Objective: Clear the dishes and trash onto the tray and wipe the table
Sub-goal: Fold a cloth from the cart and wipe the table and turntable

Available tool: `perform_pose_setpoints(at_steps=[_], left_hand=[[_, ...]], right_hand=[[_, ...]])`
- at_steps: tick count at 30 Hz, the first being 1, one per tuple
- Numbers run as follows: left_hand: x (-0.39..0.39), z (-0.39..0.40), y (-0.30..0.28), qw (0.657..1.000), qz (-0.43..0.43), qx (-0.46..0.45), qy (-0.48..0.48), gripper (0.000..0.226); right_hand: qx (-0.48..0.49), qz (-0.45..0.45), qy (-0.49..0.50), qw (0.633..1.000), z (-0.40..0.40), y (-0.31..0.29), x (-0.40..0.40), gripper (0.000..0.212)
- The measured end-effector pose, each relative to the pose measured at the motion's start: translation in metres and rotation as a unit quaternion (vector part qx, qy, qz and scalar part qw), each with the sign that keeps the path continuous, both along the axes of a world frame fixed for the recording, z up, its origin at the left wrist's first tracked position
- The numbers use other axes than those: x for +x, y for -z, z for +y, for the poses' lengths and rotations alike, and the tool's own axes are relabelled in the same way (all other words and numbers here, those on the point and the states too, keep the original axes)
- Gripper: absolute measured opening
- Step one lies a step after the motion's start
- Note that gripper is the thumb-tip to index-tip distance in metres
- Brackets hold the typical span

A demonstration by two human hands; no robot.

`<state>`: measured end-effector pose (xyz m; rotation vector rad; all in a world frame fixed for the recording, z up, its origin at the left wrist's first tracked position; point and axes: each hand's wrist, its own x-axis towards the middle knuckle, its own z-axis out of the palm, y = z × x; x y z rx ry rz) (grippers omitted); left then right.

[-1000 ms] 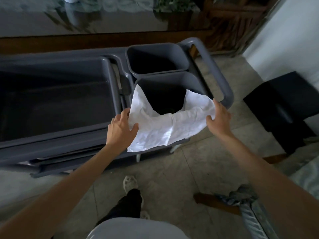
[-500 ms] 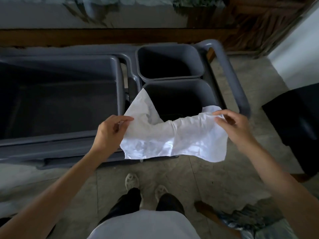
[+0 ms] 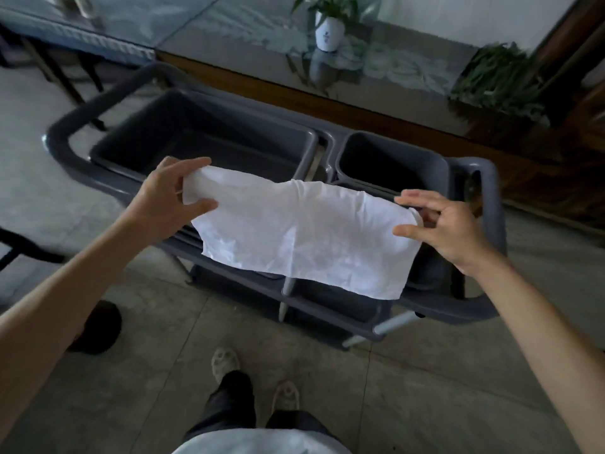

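White cloth [image 3: 304, 237] stretched in the air over the near edge of the grey cart [image 3: 484, 309], short of the glass-topped counter [image 3: 248, 47]. Left hand [image 3: 163, 204] pinching the left corner between thumb and fingers; right hand [image 3: 442, 231] gripping the right edge more loosely, upper fingers splayed. Likely risks: right edge slipping free; hanging lower hem brushing or catching on the cart rim. Large tub [image 3: 203, 139] at left apparently empty. Far small bin [image 3: 389, 162] dark inside, contents not discernible. Nearer bin mostly hidden behind the cloth.
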<state>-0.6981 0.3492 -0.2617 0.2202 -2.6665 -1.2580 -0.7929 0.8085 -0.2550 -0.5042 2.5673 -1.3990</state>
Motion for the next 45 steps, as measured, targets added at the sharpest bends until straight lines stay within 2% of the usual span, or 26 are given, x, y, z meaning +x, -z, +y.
perform_pose_setpoints(at_steps=[3, 5, 9, 11, 18, 20, 25, 27, 33, 37, 41, 45], left_hand=[[0.054, -0.026, -0.013, 0.997, 0.047, -0.022, -0.058, 0.038], [0.094, -0.044, -0.020, 0.992, 0.067, -0.039, -0.104, 0.027], [0.184, -0.079, -0.023, 0.967, 0.083, -0.047, -0.237, 0.018], [0.235, -0.093, -0.024, 0.955, 0.105, -0.050, -0.274, 0.017], [0.446, -0.123, -0.035, 0.916, 0.129, 0.024, -0.379, 0.019], [0.513, -0.126, -0.033, 0.887, 0.140, 0.031, -0.438, 0.020], [0.683, -0.113, -0.026, 0.787, 0.192, 0.053, -0.584, 0.018], [0.743, -0.102, -0.026, 0.764, 0.193, 0.064, -0.612, 0.007], [0.901, -0.067, -0.024, 0.700, 0.188, 0.015, -0.689, 0.009], [0.992, -0.055, -0.014, 0.657, 0.168, 0.007, -0.735, 0.028], [1.068, -0.064, 0.000, 0.606, 0.160, 0.028, -0.779, 0.032], [1.139, -0.100, 0.006, 0.556, 0.167, 0.028, -0.814, 0.025]], right_hand=[[0.041, 0.028, -0.092, 0.995, -0.040, -0.013, -0.009, 0.047], [0.037, 0.043, -0.125, 0.990, -0.070, -0.017, -0.013, 0.046], [0.015, 0.039, -0.178, 0.983, -0.139, -0.018, -0.008, 0.035], [-0.002, 0.024, -0.209, 0.978, -0.178, -0.016, 0.007, 0.029], [-0.056, -0.051, -0.342, 0.937, -0.318, -0.002, 0.121, 0.012], [-0.068, -0.051, -0.365, 0.927, -0.356, 0.002, 0.168, 0.010], [-0.099, -0.065, -0.420, 0.900, -0.441, 0.000, 0.291, 0.013], [-0.103, -0.073, -0.454, 0.882, -0.471, -0.001, 0.342, 0.014], [-0.098, -0.072, -0.545, 0.829, -0.562, 0.001, 0.496, 0.014], [-0.094, -0.045, -0.608, 0.787, -0.623, 0.000, 0.597, 0.008], [-0.098, -0.006, -0.660, 0.745, -0.686, 0.004, 0.693, 0.007], [-0.119, -0.026, -0.677, 0.726, -0.756, 0.018, 0.783, 0.013]])
